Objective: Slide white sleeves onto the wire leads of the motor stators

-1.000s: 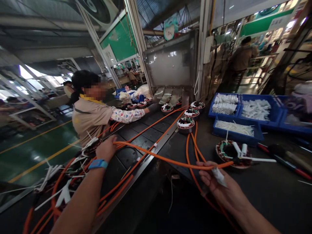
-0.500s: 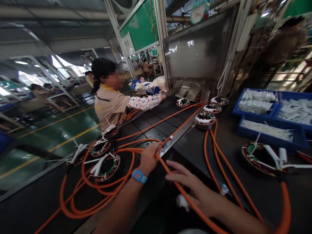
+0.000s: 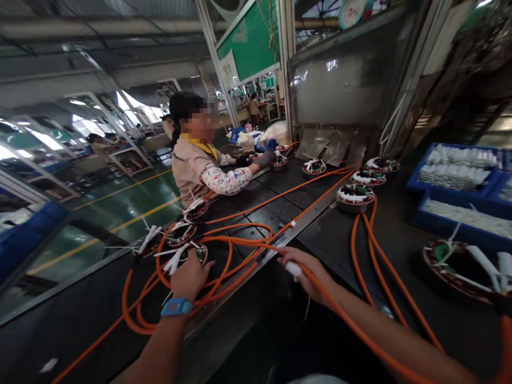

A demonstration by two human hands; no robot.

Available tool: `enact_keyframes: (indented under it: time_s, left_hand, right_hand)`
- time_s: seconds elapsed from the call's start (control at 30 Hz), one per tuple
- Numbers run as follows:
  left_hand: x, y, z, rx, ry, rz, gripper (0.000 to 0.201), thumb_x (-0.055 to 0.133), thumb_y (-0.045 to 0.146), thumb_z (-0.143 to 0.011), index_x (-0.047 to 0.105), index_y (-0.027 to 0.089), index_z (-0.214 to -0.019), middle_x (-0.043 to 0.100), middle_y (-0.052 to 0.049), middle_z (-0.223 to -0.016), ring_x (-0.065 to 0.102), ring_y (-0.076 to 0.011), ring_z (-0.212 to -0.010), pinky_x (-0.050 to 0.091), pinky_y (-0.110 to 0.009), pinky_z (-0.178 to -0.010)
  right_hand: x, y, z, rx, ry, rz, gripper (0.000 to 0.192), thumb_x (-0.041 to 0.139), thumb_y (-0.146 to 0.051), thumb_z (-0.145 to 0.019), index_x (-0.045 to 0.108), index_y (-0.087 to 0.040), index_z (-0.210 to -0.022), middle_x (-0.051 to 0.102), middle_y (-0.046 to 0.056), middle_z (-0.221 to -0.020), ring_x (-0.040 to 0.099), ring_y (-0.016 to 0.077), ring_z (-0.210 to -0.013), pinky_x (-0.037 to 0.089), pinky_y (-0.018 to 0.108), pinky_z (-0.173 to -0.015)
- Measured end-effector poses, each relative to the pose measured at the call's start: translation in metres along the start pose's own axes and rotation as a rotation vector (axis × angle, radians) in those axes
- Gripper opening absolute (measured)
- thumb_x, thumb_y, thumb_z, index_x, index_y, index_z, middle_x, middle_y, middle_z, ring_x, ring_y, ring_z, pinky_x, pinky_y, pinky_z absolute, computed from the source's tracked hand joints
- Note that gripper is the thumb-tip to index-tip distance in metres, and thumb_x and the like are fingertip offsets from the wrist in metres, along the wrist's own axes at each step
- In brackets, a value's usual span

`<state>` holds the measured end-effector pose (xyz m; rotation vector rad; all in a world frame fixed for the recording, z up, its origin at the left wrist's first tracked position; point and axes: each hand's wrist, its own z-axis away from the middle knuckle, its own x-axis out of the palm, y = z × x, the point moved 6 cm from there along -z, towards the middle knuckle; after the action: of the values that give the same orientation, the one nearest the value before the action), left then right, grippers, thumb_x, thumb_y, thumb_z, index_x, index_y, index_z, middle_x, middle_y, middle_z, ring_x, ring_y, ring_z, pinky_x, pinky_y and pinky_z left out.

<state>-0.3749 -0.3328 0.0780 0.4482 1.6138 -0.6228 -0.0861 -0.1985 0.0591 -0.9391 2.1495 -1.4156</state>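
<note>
My left hand (image 3: 191,276), with a blue wristband (image 3: 176,307), lies on the near rim of a wound stator (image 3: 184,255) on the dark conveyor belt (image 3: 240,213). Its fingers curl over loops of orange cable (image 3: 224,261) coiled around that stator. My right hand (image 3: 310,273) is closed on the same orange cable where a white tag (image 3: 294,268) is wrapped. From there the cable runs along my forearm to the lower right. Two more stators (image 3: 181,233) with white sleeves lie just beyond on the belt.
A co-worker (image 3: 196,160) across the belt reaches for stators at the far end. More stators (image 3: 354,194) sit on the right bench, one large (image 3: 460,264) at the right. Blue bins (image 3: 448,186) hold white sleeves. A metal hood (image 3: 340,90) stands behind.
My left hand has moved left and nearer, from the cable bundle at the belt's edge to the stator. My right hand has shut on the cable at the white tag. The view has swung left.
</note>
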Motion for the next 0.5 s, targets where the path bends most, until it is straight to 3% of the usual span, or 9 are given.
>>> enact_keyframes:
  time_s: [0.17, 0.3, 0.43, 0.5]
  left_hand:
    - [-0.005, -0.012, -0.008, -0.012, 0.026, 0.015, 0.072, 0.042, 0.052, -0.084, 0.020, 0.011, -0.140, 0.067, -0.019, -0.099, 0.063, -0.0361, -0.092, 0.047, -0.040, -0.068]
    - [-0.005, -0.009, 0.001, 0.018, -0.025, -0.007, 0.077, 0.044, 0.050, -0.083, 0.015, 0.010, -0.142, 0.067, -0.019, -0.097, 0.063, -0.0365, -0.093, 0.047, -0.040, -0.070]
    - [-0.008, -0.009, 0.010, 0.037, -0.020, 0.146, 0.083, 0.050, 0.051, -0.080, 0.012, 0.015, -0.144, 0.066, -0.017, -0.103, 0.064, -0.0344, -0.093, 0.048, -0.039, -0.071]
    - [-0.015, -0.016, 0.002, 0.025, 0.031, 0.322, 0.085, 0.055, 0.053, -0.076, 0.017, 0.017, -0.143, 0.064, -0.015, -0.109, 0.064, -0.0307, -0.094, 0.049, -0.036, -0.074]
  right_hand:
    - [-0.077, -0.033, 0.019, 0.173, 0.234, -0.009, 0.027, 0.058, -0.045, -0.081, 0.065, -0.020, -0.085, 0.064, 0.011, -0.109, 0.065, 0.0225, -0.091, 0.052, 0.038, -0.085]
    - [-0.129, -0.062, 0.040, 0.295, 0.383, -0.010, 0.026, 0.065, -0.043, -0.075, 0.064, -0.018, -0.083, 0.066, 0.011, -0.105, 0.067, 0.0231, -0.085, 0.056, 0.038, -0.081]
    - [-0.170, -0.079, 0.036, 0.198, 0.681, -0.037, 0.022, 0.066, -0.041, -0.074, 0.059, -0.021, -0.080, 0.068, 0.007, -0.090, 0.067, 0.0220, -0.080, 0.058, 0.036, -0.073]
    - [-0.171, -0.084, 0.027, 0.078, 0.750, -0.025, 0.020, 0.064, -0.041, -0.076, 0.057, -0.023, -0.080, 0.068, 0.005, -0.088, 0.067, 0.0210, -0.081, 0.057, 0.035, -0.073]
